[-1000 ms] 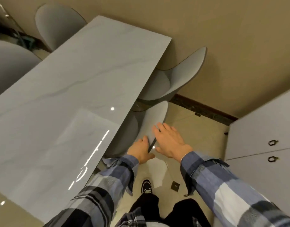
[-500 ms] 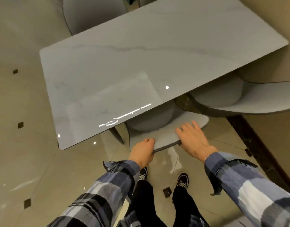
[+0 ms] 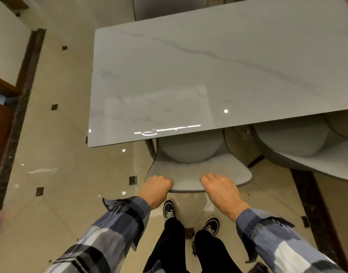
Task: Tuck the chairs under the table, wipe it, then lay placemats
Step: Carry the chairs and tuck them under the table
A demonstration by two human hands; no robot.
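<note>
1. Under the near long edge of the table (image 3: 218, 71): chair (image 3: 196, 174), seat partly beneath the top, backrest top rail sticking out toward the person.
2. Left hand (image 3: 156, 187): fingers curled over the rail's left end, gripping it.
3. Right hand (image 3: 220, 188): laid over the rail's right part, fingers bent down over the edge; holding, looser than the left by the look of it.
4. Key relation: chair lies straight ahead of both hands, table beyond it. Rail's long axis runs left-right, roughly parallel w/ the table edge. Both hands about equally near, one per end, so a push fwd should go in square. Judgement only.
5. Stage: tucking step, this chair approx. halfway in; wiping and placemats not yet begun. No cloth or placemats in view.
6. Count, chairs: 3 plainly visible – the held one, second chair (image 3: 307, 152) to its right at the same edge, far chair (image 3: 149, 6) across the table; a possible 4th at the far side, too cropped to tell.
7. Count, others: tables 1; hands 2; shoes (image 3: 169, 210) 2, on the tiled floor (image 3: 57, 154).
</note>
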